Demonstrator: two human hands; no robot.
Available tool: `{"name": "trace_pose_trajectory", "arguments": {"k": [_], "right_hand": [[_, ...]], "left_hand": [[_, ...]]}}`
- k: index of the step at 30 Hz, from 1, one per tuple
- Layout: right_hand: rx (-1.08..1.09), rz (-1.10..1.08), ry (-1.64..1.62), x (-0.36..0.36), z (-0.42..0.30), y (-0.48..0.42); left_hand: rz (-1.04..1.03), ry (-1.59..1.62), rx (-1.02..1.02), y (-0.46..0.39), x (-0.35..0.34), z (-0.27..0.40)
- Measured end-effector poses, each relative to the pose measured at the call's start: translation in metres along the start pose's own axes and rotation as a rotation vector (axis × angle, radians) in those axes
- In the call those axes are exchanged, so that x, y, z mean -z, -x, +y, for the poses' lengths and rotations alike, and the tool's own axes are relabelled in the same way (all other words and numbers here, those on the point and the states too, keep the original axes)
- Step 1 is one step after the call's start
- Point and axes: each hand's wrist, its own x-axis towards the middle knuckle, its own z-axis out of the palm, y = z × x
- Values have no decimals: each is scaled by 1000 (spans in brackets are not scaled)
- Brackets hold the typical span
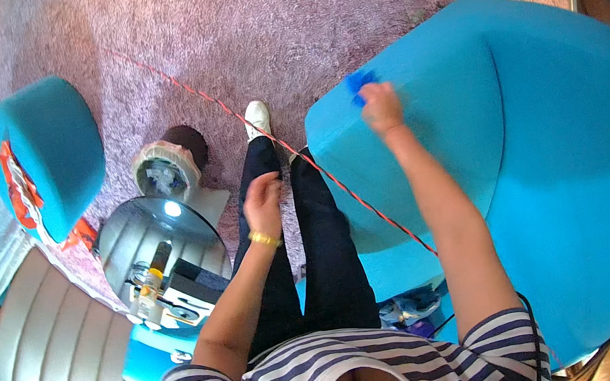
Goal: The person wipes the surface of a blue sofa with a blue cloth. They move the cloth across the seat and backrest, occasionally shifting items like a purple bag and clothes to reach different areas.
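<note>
My right hand (382, 105) holds a small dark-blue item (361, 84) with ragged edges against the top of a turquoise upholstered sofa (437, 80). Whether that item is a cloth or a brush cannot be made out. My left hand (264, 202) hangs in the air over my dark trouser leg, slightly blurred, its fingers loosely bent with nothing visible in them. A twisted red-and-black cord (333, 177) slants from the carpet past my legs and disappears behind my right forearm.
To the left, a round dark table (153, 214) carries bottles and a box. A lined waste bin (167, 179) stands behind it on the purple carpet (279, 27). A turquoise pouf (64, 145) bears orange-and-white material (20, 187). Crumpled bags (410, 308) lie beside my right leg.
</note>
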Motion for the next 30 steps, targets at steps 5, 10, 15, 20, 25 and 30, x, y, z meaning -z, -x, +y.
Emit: {"name": "trace_pose_trajectory", "arguments": {"k": [5,10,15,20,25,30], "right_hand": [[243,-553,-168,-38,-120,30],[-35,-762,86,-33,-62,-26],[-251,-554,455,-11,7,-76],[-291,-708,301,-55,-35,-75],[200,-1124,-36,-131,-111,-53],[219,-899,11,-115,-55,-57]], "left_hand": [[-276,201,300,-43,-74,-99],[-385,-41,267,-48,-99,-73],[-460,-291,112,-56,-87,-87],[-571,-376,160,-59,-78,-61],[-540,-452,67,-56,-78,-58],[-494,-926,-334,-57,-96,-55]]}}
